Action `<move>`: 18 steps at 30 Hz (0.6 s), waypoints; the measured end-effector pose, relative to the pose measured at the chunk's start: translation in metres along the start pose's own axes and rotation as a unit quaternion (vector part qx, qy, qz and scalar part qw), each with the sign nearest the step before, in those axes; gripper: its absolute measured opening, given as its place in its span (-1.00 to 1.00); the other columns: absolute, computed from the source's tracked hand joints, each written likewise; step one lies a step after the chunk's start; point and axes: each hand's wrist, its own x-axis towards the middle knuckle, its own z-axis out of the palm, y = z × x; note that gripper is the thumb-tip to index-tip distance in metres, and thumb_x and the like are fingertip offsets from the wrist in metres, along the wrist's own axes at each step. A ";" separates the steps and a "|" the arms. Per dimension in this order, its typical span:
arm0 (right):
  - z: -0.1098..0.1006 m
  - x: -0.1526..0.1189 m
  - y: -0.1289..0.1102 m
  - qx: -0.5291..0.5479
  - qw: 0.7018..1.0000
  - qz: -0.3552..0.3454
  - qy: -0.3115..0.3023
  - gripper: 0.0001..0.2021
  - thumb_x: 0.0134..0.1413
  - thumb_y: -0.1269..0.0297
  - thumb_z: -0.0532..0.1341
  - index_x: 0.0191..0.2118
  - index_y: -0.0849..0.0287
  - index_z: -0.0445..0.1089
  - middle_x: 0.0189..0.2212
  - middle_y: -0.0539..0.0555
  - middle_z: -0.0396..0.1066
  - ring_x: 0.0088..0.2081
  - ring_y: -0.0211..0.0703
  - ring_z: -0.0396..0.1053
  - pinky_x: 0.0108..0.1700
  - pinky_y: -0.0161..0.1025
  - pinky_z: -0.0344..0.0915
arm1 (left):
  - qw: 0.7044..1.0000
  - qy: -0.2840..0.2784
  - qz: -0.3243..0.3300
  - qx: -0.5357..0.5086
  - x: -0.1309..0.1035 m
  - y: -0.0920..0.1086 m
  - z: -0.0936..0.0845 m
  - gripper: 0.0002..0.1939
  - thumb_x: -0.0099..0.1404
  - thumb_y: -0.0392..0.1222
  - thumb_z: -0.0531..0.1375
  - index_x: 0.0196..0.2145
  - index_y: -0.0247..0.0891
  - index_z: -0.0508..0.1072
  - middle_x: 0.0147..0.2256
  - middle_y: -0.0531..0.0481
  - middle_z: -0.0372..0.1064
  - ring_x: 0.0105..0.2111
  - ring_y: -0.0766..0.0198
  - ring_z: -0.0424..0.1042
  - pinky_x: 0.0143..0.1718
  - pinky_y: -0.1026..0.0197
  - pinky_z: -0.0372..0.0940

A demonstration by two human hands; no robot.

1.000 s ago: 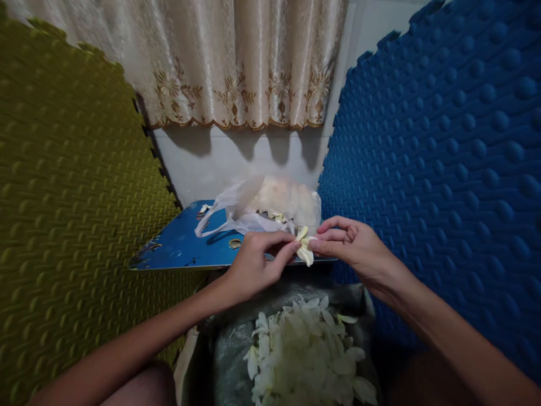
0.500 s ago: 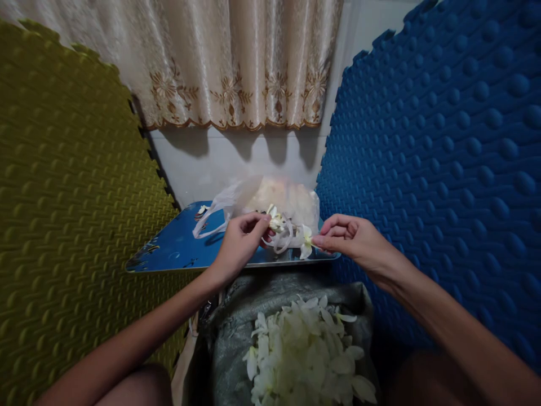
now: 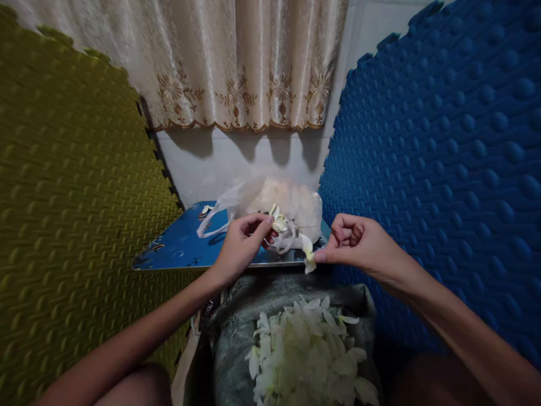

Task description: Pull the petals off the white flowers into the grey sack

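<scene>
Small white flowers (image 3: 279,221) are pinched between the thumb and fingers of my left hand (image 3: 247,242), in front of the plastic bag. To the right, my right hand (image 3: 353,239) grips a single white flower (image 3: 308,255) at its base with thumb and forefinger, petals pointing left. Below both hands lies a large heap of white flowers (image 3: 306,352) on a grey-green woven sack (image 3: 236,332). A clear plastic bag (image 3: 291,200) with pale contents rests on the blue tabletop (image 3: 177,243), its handles lying loose.
A yellow-green foam mat (image 3: 76,197) stands on the left and a blue foam mat (image 3: 443,158) on the right. Behind the tabletop are a white tiled wall (image 3: 194,169) and a beige embroidered curtain (image 3: 236,62). My knees show at the bottom.
My right hand has moved slightly right and down with its flower, which now hangs lower. My left hand has barely moved. The whole view has shifted slightly.
</scene>
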 end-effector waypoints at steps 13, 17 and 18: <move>0.009 -0.004 -0.004 -0.209 0.975 -0.076 -0.027 -0.74 0.00 0.09 0.22 -0.34 0.17 0.53 -0.47 0.01 0.46 -0.46 -0.24 0.29 -0.48 -0.34 0.14 | 0.981 -0.014 0.139 0.131 -0.017 0.006 0.015 -0.87 0.22 -0.22 0.17 -0.41 -0.30 0.49 -0.50 0.02 0.43 -0.54 0.38 0.36 -0.50 0.36 0.27; 0.014 -0.005 -0.001 -0.156 0.981 -0.107 -0.046 -0.77 0.07 0.21 0.18 -0.23 0.16 0.53 -0.32 0.06 0.52 -0.26 -0.10 0.40 -0.34 -0.30 0.29 | 0.948 0.020 0.241 0.209 -0.017 0.010 0.020 -0.92 0.19 -0.26 0.21 -0.40 -0.32 0.50 -0.47 -0.01 0.47 -0.51 0.36 0.39 -0.47 0.33 0.27; 0.014 -0.005 0.000 -0.151 0.982 -0.111 -0.031 -0.77 0.07 0.22 0.19 -0.22 0.15 0.53 -0.31 0.07 0.52 -0.26 -0.09 0.41 -0.34 -0.29 0.30 | 0.943 0.025 0.250 0.218 -0.016 0.010 0.021 -0.91 0.18 -0.26 0.21 -0.41 -0.32 0.50 -0.49 -0.01 0.46 -0.52 0.36 0.38 -0.48 0.32 0.26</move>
